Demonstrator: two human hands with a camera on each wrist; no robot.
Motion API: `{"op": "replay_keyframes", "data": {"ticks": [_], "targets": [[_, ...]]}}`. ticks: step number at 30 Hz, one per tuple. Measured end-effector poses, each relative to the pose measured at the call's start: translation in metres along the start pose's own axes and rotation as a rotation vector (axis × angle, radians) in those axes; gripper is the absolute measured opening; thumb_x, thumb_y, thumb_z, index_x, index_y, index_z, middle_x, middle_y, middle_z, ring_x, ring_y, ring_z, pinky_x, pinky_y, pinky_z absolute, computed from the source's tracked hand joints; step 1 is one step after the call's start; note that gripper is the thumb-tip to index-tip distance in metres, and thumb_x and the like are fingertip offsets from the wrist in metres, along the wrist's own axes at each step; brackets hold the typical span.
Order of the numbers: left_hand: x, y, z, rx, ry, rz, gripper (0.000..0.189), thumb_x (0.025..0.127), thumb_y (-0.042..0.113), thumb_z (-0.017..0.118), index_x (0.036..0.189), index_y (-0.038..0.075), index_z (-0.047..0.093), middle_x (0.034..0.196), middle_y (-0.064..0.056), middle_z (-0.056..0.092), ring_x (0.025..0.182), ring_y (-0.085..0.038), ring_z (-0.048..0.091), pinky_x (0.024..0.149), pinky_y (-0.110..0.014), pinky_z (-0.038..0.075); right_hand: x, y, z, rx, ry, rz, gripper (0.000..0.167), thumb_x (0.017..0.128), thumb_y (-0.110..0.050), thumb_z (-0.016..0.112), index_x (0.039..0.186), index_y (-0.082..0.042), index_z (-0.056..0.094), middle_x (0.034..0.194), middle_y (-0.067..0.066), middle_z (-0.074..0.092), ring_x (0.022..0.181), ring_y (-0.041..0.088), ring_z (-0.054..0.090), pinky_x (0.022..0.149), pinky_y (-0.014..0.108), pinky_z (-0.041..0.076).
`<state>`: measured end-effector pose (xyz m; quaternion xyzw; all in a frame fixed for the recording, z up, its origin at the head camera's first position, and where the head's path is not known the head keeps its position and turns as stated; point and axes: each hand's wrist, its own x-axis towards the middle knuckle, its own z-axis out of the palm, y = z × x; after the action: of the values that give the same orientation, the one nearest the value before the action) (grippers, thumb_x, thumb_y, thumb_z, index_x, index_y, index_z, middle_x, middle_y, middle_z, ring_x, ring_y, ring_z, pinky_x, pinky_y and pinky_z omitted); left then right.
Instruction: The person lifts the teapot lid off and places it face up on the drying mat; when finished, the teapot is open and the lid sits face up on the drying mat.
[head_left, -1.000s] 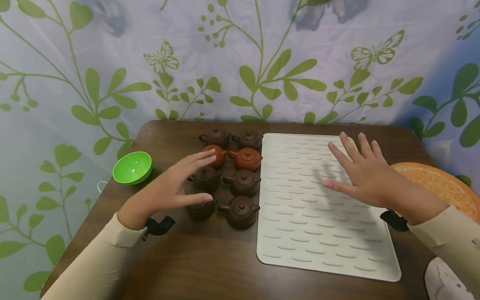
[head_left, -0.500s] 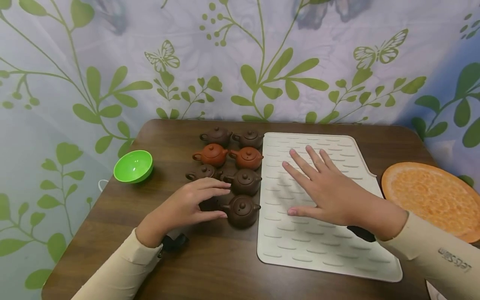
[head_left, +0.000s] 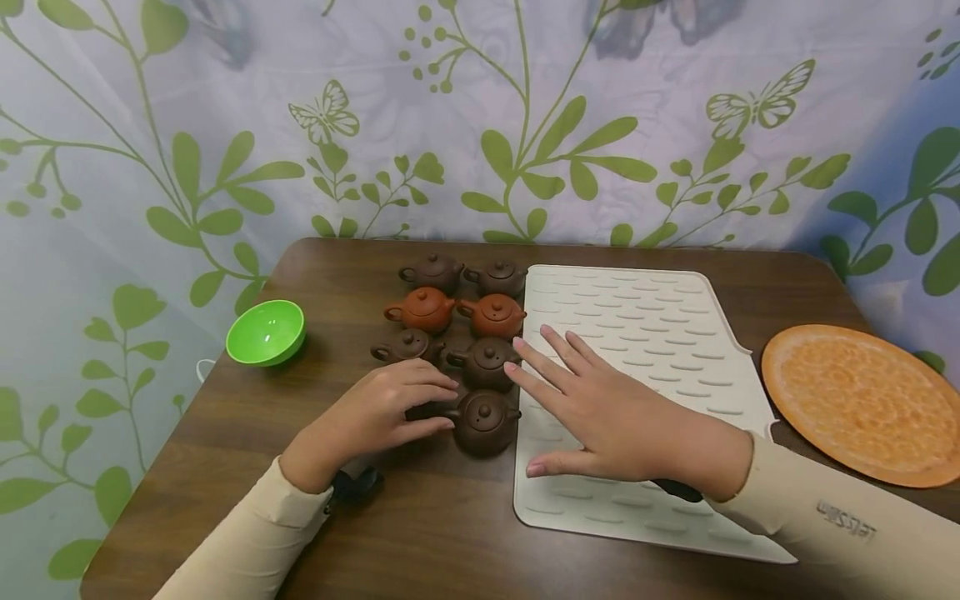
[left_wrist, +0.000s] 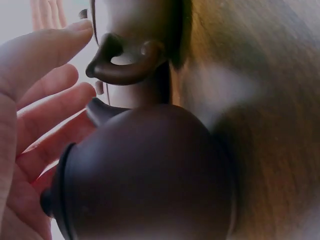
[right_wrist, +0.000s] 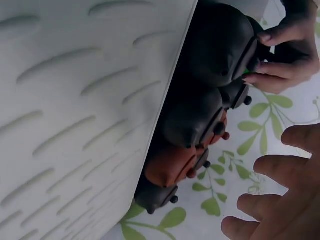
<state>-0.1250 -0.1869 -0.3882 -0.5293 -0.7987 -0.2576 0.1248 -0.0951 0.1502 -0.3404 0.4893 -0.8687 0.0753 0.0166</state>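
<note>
While lids (head_left: 485,410) cover the teapots (head_left: 483,435), left hand (head_left: 375,412) and right hand (head_left: 603,417) show thumb (head_left: 566,463) and fingers (head_left: 542,392) apart.

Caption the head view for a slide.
Left hand at the near end of a double row of teapots, right hand spread above a white mat, green bowl at far left.

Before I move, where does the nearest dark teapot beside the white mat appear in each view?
Head: the front dark teapot, below centre, left of the white mat.
Left wrist: same teapot, top, just left of centre, cut off, its handle above the foreground teapot.
Right wrist: same teapot, top, right of centre, looking largest.
Shared landmark: the left hand, near it in all three.
</note>
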Motion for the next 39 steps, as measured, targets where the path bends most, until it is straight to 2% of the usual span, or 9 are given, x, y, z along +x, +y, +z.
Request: {"op": "replay_keyframes", "data": {"ticks": [4, 8, 14, 21, 25, 28, 32, 39], "targets": [[-0.002, -0.002, 0.003, 0.025, -0.012, -0.01, 0.026, 0.087, 0.019, 0.091, 0.107, 0.006, 0.081, 0.107, -0.002, 0.075, 0.103, -0.017, 0.067, 0.09, -0.038, 0.056, 0.007, -0.004, 0.009, -0.007, -0.018, -0.04, 0.099, 0.1, -0.077, 0.043, 0.167, -0.006, 0.027, 0.173, 0.017, 0.012, 0.157, 0.044, 0.0, 0.122, 0.062, 0.015], [-0.004, -0.003, 0.006, 0.04, -0.038, -0.033, 0.022, 0.089, 0.019, 0.089, 0.106, 0.007, 0.082, 0.105, 0.0, 0.074, 0.1, -0.015, 0.067, 0.088, -0.036, 0.057, 0.013, -0.008, 0.019, -0.014, -0.042, -0.069, 0.097, 0.101, -0.076, 0.043, 0.165, -0.004, 0.032, 0.171, 0.02, 0.021, 0.156, 0.044, 0.01, 0.122, 0.057, 0.019], [-0.006, -0.005, 0.009, 0.056, -0.05, -0.031, 0.018, 0.09, 0.019, 0.088, 0.105, 0.009, 0.082, 0.103, 0.001, 0.074, 0.098, -0.013, 0.067, 0.087, -0.034, 0.057, 0.021, -0.011, 0.031, 0.003, -0.046, -0.09, 0.09, 0.104, -0.066, 0.052, 0.163, 0.0, 0.036, 0.167, 0.021, 0.031, 0.153, 0.04, 0.026, 0.119, 0.047, 0.032], [-0.007, -0.006, 0.012, 0.057, -0.033, -0.015, 0.015, 0.089, 0.016, 0.088, 0.103, 0.01, 0.084, 0.097, 0.003, 0.074, 0.091, -0.011, 0.068, 0.081, -0.033, 0.058, 0.028, -0.012, 0.039, 0.032, 0.019, -0.109, 0.074, 0.105, -0.047, 0.066, 0.155, 0.003, 0.047, 0.158, 0.022, 0.045, 0.147, 0.037, 0.041, 0.114, 0.046, 0.041], [-0.008, -0.006, 0.013, 0.041, -0.015, -0.017, 0.016, 0.089, 0.015, 0.089, 0.104, 0.011, 0.085, 0.095, 0.004, 0.074, 0.088, -0.009, 0.068, 0.078, -0.032, 0.058, 0.033, -0.012, 0.04, 0.087, 0.045, -0.094, 0.06, 0.104, -0.033, 0.072, 0.149, 0.002, 0.056, 0.152, 0.021, 0.053, 0.141, 0.034, 0.05, 0.11, 0.045, 0.045], [-0.008, -0.007, 0.013, 0.031, -0.004, -0.016, 0.016, 0.088, 0.016, 0.089, 0.103, 0.011, 0.085, 0.094, 0.005, 0.074, 0.088, -0.008, 0.068, 0.077, -0.031, 0.058, 0.038, -0.011, 0.04, 0.148, 0.051, -0.049, 0.05, 0.103, -0.026, 0.073, 0.143, 0.002, 0.061, 0.147, 0.019, 0.058, 0.136, 0.031, 0.056, 0.107, 0.044, 0.048], [-0.008, -0.009, 0.014, 0.021, 0.009, -0.01, 0.015, 0.089, 0.016, 0.089, 0.103, 0.012, 0.085, 0.093, 0.006, 0.074, 0.087, -0.007, 0.068, 0.077, -0.03, 0.058, 0.042, -0.011, 0.042, 0.202, 0.077, -0.002, 0.041, 0.103, -0.021, 0.074, 0.136, 0.002, 0.067, 0.14, 0.018, 0.064, 0.129, 0.029, 0.061, 0.104, 0.044, 0.051], [-0.01, -0.011, 0.016, 0.012, 0.01, -0.013, 0.015, 0.088, 0.015, 0.089, 0.103, 0.013, 0.085, 0.093, 0.006, 0.074, 0.085, -0.006, 0.067, 0.075, -0.028, 0.058, 0.047, -0.011, 0.047, 0.258, 0.15, 0.018, 0.033, 0.101, -0.018, 0.076, 0.127, 0.002, 0.072, 0.131, 0.017, 0.069, 0.12, 0.028, 0.067, 0.099, 0.042, 0.054]]}}
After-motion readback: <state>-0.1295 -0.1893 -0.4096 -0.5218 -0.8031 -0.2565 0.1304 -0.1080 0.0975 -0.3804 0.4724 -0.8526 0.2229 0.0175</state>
